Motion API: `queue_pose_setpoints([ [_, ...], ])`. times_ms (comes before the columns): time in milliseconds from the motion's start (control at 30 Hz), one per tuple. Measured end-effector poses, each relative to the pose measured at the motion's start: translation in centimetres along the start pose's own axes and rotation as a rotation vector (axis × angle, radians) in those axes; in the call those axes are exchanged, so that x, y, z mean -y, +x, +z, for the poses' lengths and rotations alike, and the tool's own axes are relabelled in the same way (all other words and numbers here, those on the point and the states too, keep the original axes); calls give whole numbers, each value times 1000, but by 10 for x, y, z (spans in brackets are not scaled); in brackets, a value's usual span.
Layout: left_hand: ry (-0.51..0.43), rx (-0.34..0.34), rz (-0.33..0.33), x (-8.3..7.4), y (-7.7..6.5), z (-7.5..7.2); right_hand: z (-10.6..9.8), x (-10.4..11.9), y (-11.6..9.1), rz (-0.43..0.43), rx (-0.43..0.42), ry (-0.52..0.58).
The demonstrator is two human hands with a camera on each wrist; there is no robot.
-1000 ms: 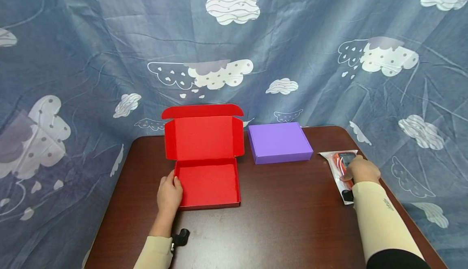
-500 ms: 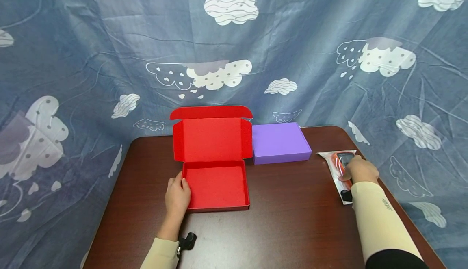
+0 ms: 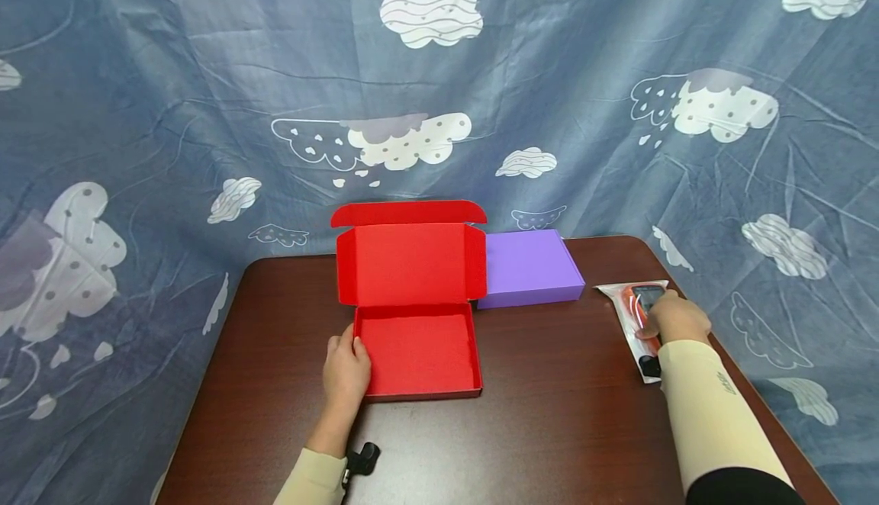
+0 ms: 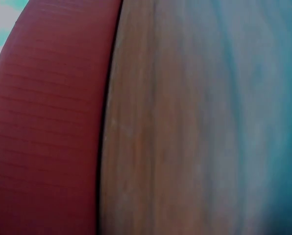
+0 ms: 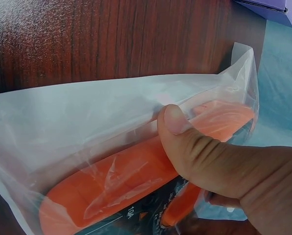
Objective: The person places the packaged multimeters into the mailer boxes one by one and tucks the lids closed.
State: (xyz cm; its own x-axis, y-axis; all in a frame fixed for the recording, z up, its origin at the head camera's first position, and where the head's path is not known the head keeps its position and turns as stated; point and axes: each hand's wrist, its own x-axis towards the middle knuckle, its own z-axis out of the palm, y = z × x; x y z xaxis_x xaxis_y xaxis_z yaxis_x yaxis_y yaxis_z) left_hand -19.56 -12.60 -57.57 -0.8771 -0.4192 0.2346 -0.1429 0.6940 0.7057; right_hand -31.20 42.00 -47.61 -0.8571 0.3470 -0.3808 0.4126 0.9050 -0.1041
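Observation:
An open red cardboard box (image 3: 417,356) stands on the table with its lid raised at the back and nothing inside. My left hand (image 3: 346,374) grips its left wall, thumb over the rim. The left wrist view shows the box's red outer wall (image 4: 48,127) close up, but no hand. Far to the right, an orange and black multimeter (image 5: 116,181) marked 10A lies in a clear plastic bag (image 5: 87,112). My right hand (image 3: 681,319) holds the bagged multimeter, with the thumb (image 5: 178,120) pressed across its orange casing; the other fingers are mostly hidden.
A closed purple box (image 3: 532,265) sits at the back, just right of the red box, whose lid flap overlaps it in view. The dark wooden table (image 3: 542,429) ends at a cloud-patterned blue cloth (image 3: 584,177) behind and at the sides.
My left hand has slid the red box to the right, toward the purple box, so its raised lid now covers part of it in view. My right hand stays on the multimeter.

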Motion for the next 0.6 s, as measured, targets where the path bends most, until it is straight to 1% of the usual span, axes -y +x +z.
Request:
queue_pose_setpoints([
  [133, -5, -8, 13, -3, -2, 4, -1, 1, -1, -2, -23, 5],
  [300, -2, -17, 26, -6, -5, 8, -1, 3, -4, -3, -28, 5],
  [600, -12, -14, 44, -16, -12, 15, -3, 3, -8, -4, -8, 17],
])
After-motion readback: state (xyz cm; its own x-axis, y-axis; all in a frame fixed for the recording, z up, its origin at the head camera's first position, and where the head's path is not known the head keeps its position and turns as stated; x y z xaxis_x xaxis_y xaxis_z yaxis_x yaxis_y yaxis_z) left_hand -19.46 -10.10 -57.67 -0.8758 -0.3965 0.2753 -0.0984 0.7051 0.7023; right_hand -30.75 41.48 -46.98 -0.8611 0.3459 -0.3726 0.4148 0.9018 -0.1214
